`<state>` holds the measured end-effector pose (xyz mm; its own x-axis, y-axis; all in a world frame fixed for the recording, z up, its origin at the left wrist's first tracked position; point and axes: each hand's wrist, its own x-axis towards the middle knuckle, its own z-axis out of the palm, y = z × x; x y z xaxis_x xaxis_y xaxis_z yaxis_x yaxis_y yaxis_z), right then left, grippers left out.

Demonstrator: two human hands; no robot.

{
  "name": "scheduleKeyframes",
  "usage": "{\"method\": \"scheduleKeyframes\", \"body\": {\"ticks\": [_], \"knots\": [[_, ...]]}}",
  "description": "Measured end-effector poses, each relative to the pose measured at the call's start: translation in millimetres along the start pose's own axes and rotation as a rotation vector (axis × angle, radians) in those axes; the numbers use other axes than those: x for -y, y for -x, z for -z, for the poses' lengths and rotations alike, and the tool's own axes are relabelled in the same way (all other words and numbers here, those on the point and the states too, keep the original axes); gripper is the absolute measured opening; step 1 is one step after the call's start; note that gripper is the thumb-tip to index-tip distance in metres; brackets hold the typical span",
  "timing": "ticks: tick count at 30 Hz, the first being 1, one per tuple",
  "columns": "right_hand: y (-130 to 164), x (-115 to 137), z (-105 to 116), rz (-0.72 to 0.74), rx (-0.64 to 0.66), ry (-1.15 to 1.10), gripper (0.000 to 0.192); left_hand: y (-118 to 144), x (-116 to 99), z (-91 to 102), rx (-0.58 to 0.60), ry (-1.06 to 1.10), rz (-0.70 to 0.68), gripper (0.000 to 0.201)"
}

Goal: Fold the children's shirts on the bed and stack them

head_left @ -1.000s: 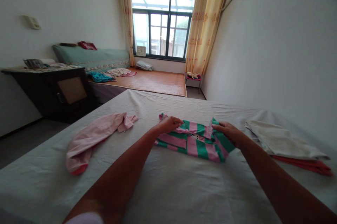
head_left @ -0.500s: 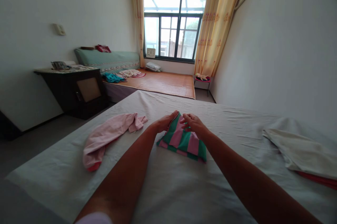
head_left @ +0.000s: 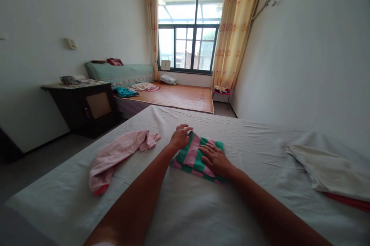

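A folded garment with green and pink stripes [head_left: 193, 154] lies in the middle of the bed, on the white sheet [head_left: 187, 207]. My left hand [head_left: 180, 137] pinches its far left corner with curled fingers. My right hand [head_left: 216, 159] lies flat on the right half of the garment, fingers spread, pressing it down. A loose pink garment [head_left: 115, 154] lies crumpled on the sheet to the left of my left hand.
Folded cream cloth [head_left: 323, 169] over a red piece [head_left: 351, 201] lies at the bed's right side by the wall. A dark cabinet [head_left: 83, 107] stands left across a floor gap. Beyond are a platform bed with a mat [head_left: 179, 97], clothes, and a window.
The striped garment went from spread wide to folded into a small square. My right hand came in from the right edge and now rests flat on top; my left stays at the far corner.
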<state>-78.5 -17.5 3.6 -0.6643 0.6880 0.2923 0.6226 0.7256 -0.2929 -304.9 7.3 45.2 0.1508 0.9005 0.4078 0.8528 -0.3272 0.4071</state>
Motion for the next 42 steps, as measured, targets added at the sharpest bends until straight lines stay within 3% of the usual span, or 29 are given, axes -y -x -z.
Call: {"method": "scheduleKeyframes", "body": {"ticks": [2,4,6,9,15,18,23,26,31,35,39,42], "knots": [[0,-5,3,-0.013,-0.044,-0.048,0.043,3,-10,-10.0,-0.034,-0.04,-0.073,0.038],[1,-13,6,-0.115,-0.138,-0.076,0.041,7,-17,-20.8,0.08,-0.083,-0.119,0.035],[6,-25,9,-0.282,-0.254,-0.065,0.039,13,-19,-30.6,0.162,-0.141,-0.076,0.037],[14,-41,10,-0.485,-0.338,-0.135,0.048,18,-17,-39.7,0.174,-0.176,-0.009,0.041],[12,-31,16,-0.683,-0.402,-0.759,0.077,18,-13,-38.8,0.158,-0.156,-0.037,0.041],[11,-13,28,-0.787,-0.372,-0.973,0.07,17,-13,-38.7,0.156,-0.143,-0.03,0.04],[17,4,41,-0.746,-0.043,-1.221,0.048,16,-10,-42.4,0.153,-0.142,-0.028,0.041],[16,5,36,-0.73,0.019,-1.305,0.047,14,-8,-44.8,0.149,-0.149,-0.031,0.04],[1,-4,23,-0.606,-0.117,-1.358,0.035,7,-7,-51.7,0.132,-0.15,-0.031,0.04],[-9,-7,22,-0.597,-0.17,-1.311,0.026,-3,-6,-53.1,0.128,-0.122,-0.048,0.038],[-8,0,40,-0.487,-0.143,-1.319,0.029,-15,2,-44.9,0.185,0.117,-0.027,0.034],[-1,1,69,-0.431,-0.252,-1.296,0.033,-18,13,-36.6,0.118,0.273,0.067,0.04]]}}
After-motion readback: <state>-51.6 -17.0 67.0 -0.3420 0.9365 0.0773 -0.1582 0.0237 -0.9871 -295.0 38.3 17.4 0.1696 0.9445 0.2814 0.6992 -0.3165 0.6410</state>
